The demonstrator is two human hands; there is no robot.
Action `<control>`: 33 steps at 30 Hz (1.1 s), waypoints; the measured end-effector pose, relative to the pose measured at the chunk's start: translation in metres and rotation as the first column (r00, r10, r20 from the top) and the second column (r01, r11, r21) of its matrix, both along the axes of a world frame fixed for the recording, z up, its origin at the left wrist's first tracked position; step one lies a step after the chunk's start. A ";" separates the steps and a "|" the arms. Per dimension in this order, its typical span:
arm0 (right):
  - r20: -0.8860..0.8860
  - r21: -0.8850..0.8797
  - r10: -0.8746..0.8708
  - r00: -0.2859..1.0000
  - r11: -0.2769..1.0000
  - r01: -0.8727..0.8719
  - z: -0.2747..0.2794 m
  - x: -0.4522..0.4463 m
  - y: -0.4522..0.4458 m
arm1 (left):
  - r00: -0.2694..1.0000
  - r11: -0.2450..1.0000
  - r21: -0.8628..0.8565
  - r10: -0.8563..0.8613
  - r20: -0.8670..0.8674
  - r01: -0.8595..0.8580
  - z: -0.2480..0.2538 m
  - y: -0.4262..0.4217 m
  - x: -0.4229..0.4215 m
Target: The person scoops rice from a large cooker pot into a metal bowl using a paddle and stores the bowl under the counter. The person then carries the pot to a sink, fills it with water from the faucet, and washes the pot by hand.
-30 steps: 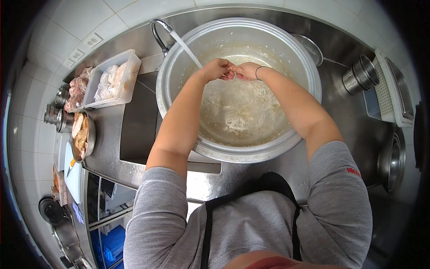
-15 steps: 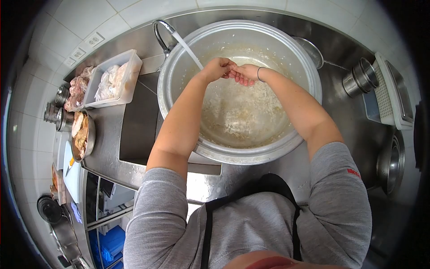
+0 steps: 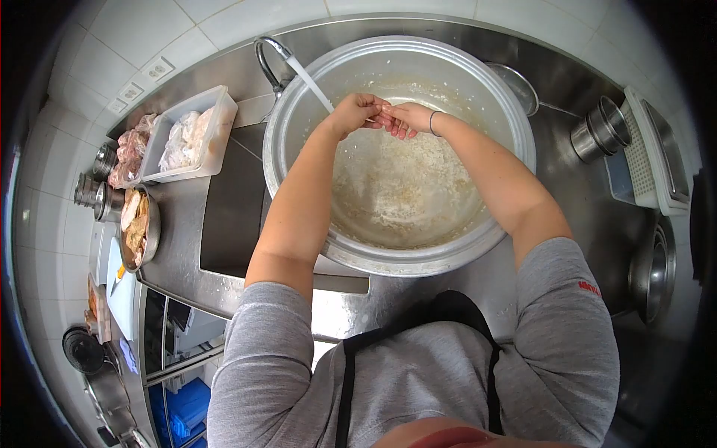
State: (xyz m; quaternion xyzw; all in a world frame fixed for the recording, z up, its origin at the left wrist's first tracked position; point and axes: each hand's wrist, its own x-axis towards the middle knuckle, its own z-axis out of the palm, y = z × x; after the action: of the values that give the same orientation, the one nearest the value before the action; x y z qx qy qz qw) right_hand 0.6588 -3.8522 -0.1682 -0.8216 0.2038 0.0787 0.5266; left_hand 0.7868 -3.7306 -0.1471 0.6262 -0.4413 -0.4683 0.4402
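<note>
A large round metal pot [image 3: 407, 266] holds cloudy water with pale grains at its bottom and specks on its wall. Over it, my left hand [image 3: 357, 116] and my right hand [image 3: 409, 120] touch at the fingertips. The fingers of both are bent together, and anything between them is too small to make out. A dark band circles my right wrist. From the curved faucet [image 3: 270, 46], a stream of water [image 3: 310, 84] runs down into the pot beside my left hand.
At the left are a plastic tub [image 3: 224, 131] with bagged pale meat, more bagged meat [image 3: 134, 149], and a metal bowl [image 3: 153, 228] of meat pieces. Metal cups [image 3: 600, 129] and a white basket [image 3: 646, 149] stand at the right. A strainer [image 3: 523, 86] lies behind the pot.
My hands stay joined over the pot while their fingers shift against each other. The fingers of my right hand spread out, then drew in a little. The water keeps running.
</note>
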 end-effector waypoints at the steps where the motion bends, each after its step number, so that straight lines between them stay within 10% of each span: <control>1: -0.016 0.041 0.009 1.000 0.999 -0.008 0.001 -0.001 0.000 | 1.000 1.000 0.000 0.000 -0.001 0.000 -0.001 0.000 0.000; 4: -0.003 0.024 0.016 1.000 1.000 -0.016 -0.002 0.001 0.000 | 0.999 0.999 -0.016 0.030 -0.018 -0.030 -0.010 -0.004 0.003; 6: 0.026 -0.035 0.018 0.999 0.999 -0.017 -0.015 0.003 -0.003 | 0.948 0.998 0.056 -0.052 0.313 0.037 -0.022 -0.007 0.005; 8: 0.262 -0.657 0.235 0.936 0.754 -0.005 -0.043 0.003 -0.012 | 0.825 0.990 0.078 -0.142 0.548 0.119 -0.032 -0.008 0.004; 10: 0.093 -0.667 0.229 0.969 0.736 -0.110 -0.029 0.001 -0.010 | 0.594 0.978 0.091 -0.186 0.783 0.187 -0.035 -0.006 0.002; 21: -0.219 -0.605 0.294 0.930 0.707 -0.366 -0.016 0.000 0.005 | 0.652 0.875 0.484 -0.365 0.665 -0.004 -0.043 0.005 0.012; 23: -0.172 -0.597 0.245 0.954 0.744 -0.299 -0.018 0.001 0.004 | 0.532 0.910 0.410 -0.381 0.756 0.070 -0.047 0.007 0.018; 30: 0.161 -0.765 0.272 0.949 0.642 -0.054 -0.043 0.000 -0.011 | 0.726 0.837 0.547 -0.389 0.567 0.021 -0.031 0.006 0.011; 33: -0.177 -0.586 0.297 0.938 0.734 -0.343 -0.030 0.003 -0.013 | 0.766 0.759 0.651 -0.407 0.497 -0.018 -0.035 0.007 0.013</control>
State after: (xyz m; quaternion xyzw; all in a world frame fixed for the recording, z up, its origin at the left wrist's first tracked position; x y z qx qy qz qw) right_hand 0.6621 -3.8652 -0.1981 -0.9660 0.0925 0.1274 0.2050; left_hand 0.7995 -3.7239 -0.1822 0.7988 -0.4460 -0.4035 -0.0130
